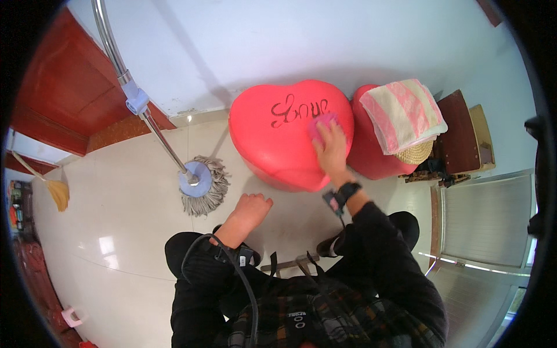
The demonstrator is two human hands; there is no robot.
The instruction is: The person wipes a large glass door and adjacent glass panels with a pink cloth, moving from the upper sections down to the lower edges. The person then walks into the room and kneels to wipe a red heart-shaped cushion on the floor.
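A red heart-shaped stool (261, 126) with dark cursive lettering on its top stands before me, close to the wall. My right hand (331, 148) presses a pink cloth (322, 126) onto the right part of that top, over the end of the lettering. Fingers curled, my left hand (250, 213) hovers above my left knee side, short of the stool's front. Nothing shows in it, though its palm side is hidden. Each wrist carries a strapped device; a black cable runs from the left one.
Left of the stool, a string mop (204, 187) leans with its steel handle rising leftward. A second red stool (370, 148) at right bears a folded striped towel (404, 113) and a woven straw item (415, 152). Wooden chairs (457, 130) stand farther right; a broom (56, 191) is far left.
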